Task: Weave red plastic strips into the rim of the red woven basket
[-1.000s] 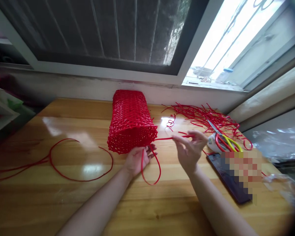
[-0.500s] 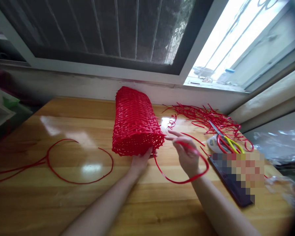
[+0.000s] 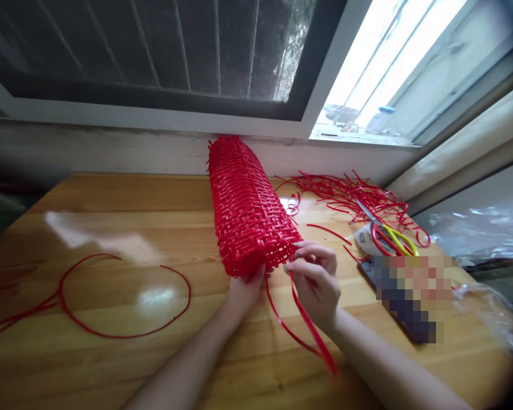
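Observation:
A red woven basket (image 3: 250, 199) lies tilted on its side over the table, its open-weave near end facing me. My left hand (image 3: 245, 290) grips the lower rim of that end, the fingertips partly hidden inside it. At the right edge of the same end, my right hand (image 3: 316, 279) has thumb and fingers pinched on a red plastic strip (image 3: 310, 324), close against the weave. The strip hangs below in a long loop and runs back up toward the left hand.
Scissors (image 3: 393, 238) with red and yellow handles rest on a white roll (image 3: 365, 239) at right. Behind them is a heap of cut red strips (image 3: 346, 191). A dark flat object (image 3: 397, 307), partly blurred out, lies nearer. A looped red strip (image 3: 123, 336) is at left.
My right hand has moved in to the basket's rim and closed its fingers on the strip. The strip's loop now hangs lower. The basket has turned slightly and its near end sits further right.

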Action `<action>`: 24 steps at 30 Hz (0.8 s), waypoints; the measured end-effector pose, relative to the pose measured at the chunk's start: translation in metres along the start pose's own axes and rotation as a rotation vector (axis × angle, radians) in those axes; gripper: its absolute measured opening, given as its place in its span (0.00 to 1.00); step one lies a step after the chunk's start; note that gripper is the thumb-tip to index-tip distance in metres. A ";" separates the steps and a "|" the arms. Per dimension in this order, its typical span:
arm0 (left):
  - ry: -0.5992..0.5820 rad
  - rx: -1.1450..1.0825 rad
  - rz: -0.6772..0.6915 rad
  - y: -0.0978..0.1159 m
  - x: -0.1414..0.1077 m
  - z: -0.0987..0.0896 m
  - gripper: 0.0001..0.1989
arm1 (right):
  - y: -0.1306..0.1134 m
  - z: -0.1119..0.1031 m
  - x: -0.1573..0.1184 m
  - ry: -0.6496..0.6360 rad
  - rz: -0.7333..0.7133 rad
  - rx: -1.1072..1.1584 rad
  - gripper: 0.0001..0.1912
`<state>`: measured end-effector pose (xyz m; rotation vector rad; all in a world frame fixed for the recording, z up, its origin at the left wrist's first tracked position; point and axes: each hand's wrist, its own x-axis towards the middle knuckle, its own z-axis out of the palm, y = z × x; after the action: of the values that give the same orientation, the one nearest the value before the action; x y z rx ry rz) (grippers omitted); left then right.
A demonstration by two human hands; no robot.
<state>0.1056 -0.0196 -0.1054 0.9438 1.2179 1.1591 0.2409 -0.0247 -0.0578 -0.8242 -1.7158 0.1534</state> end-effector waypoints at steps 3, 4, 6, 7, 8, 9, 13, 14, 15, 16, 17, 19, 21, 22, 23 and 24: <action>-0.007 -0.081 -0.027 0.004 0.001 -0.002 0.11 | 0.004 0.003 0.000 -0.116 -0.052 -0.046 0.18; -0.007 -0.123 -0.042 0.004 0.002 -0.003 0.12 | 0.006 0.005 -0.001 -0.155 -0.064 -0.037 0.18; -0.034 -0.229 -0.085 0.004 0.004 -0.003 0.15 | 0.011 0.007 -0.004 -0.170 -0.023 -0.033 0.17; -0.061 -0.283 -0.110 0.004 0.004 -0.003 0.17 | 0.014 0.009 -0.005 -0.144 0.034 -0.038 0.15; -0.085 -0.327 -0.135 0.003 0.005 -0.002 0.19 | 0.017 0.010 -0.006 -0.112 0.104 -0.037 0.13; -0.102 -0.354 -0.157 0.003 0.006 -0.002 0.21 | 0.020 0.011 -0.006 -0.088 0.173 -0.032 0.10; -0.075 -0.351 -0.181 0.001 0.008 0.000 0.22 | 0.023 0.013 -0.002 -0.087 0.280 0.041 0.05; -0.066 -0.350 -0.180 0.001 0.008 0.000 0.22 | 0.022 0.013 -0.001 -0.086 0.284 0.054 0.05; -0.058 -0.349 -0.179 0.000 0.008 -0.001 0.22 | 0.021 0.012 0.001 -0.071 0.292 0.057 0.05; -0.054 -0.346 -0.179 0.000 0.008 -0.001 0.23 | 0.020 0.012 0.002 -0.055 0.302 0.047 0.04; -0.048 -0.342 -0.176 -0.001 0.008 -0.001 0.23 | 0.019 0.011 0.003 -0.043 0.312 0.028 0.04; -0.037 -0.331 -0.170 -0.003 0.009 -0.001 0.23 | 0.019 0.011 0.004 -0.033 0.315 -0.027 0.03; -0.038 -0.325 -0.164 -0.003 0.009 -0.002 0.23 | 0.021 0.012 0.003 -0.069 0.274 -0.078 0.04; -0.040 -0.320 -0.161 -0.004 0.009 -0.002 0.23 | 0.023 0.013 0.002 -0.094 0.242 -0.100 0.05; -0.042 -0.312 -0.156 -0.004 0.009 -0.002 0.23 | 0.025 0.014 0.000 -0.114 0.211 -0.121 0.06; -0.044 -0.304 -0.150 -0.004 0.009 -0.002 0.22 | 0.028 0.015 -0.001 -0.125 0.186 -0.140 0.06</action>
<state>0.1042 -0.0115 -0.1111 0.6359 1.0232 1.1571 0.2397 0.0004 -0.0772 -1.0987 -1.7803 0.2164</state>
